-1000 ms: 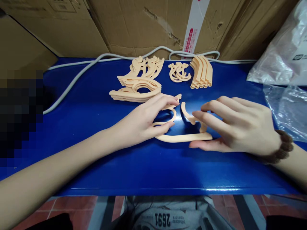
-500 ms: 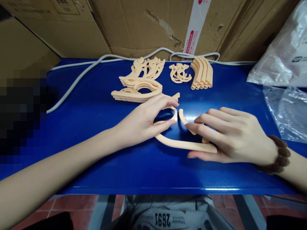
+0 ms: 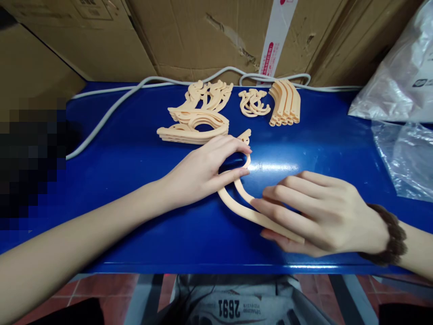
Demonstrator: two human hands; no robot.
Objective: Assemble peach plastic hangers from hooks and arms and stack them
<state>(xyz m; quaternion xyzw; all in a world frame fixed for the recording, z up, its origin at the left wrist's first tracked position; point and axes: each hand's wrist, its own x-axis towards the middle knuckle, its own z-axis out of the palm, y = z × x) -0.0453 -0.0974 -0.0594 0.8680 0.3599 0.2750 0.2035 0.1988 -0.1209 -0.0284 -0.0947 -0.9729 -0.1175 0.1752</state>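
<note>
A beige plastic folding clothes hanger (image 3: 241, 210) lies across both hands, low over the blue table (image 3: 135, 243). My left hand (image 3: 203, 167) pinches its upper end between thumb and fingers, where a curved loop shows. The hanger's long curved arm runs right into my right hand (image 3: 314, 214), which grips the far end with the thumb underneath; that end is mostly covered by the fingers. Just behind my left hand sits a pile of matching beige hanger parts (image 3: 192, 134).
Toward the back lie more curved beige pieces (image 3: 211, 97), small hooks (image 3: 253, 103) and a row of bent beige tubes (image 3: 286, 104). A white cable (image 3: 111, 113) runs along the cardboard boxes (image 3: 203, 36). Clear plastic bags (image 3: 399, 81) rest at right.
My right hand has moved down toward the table's front edge, swinging the hanger's arm with it. The short curved piece now meets the loop by my left hand, which stays almost still.
</note>
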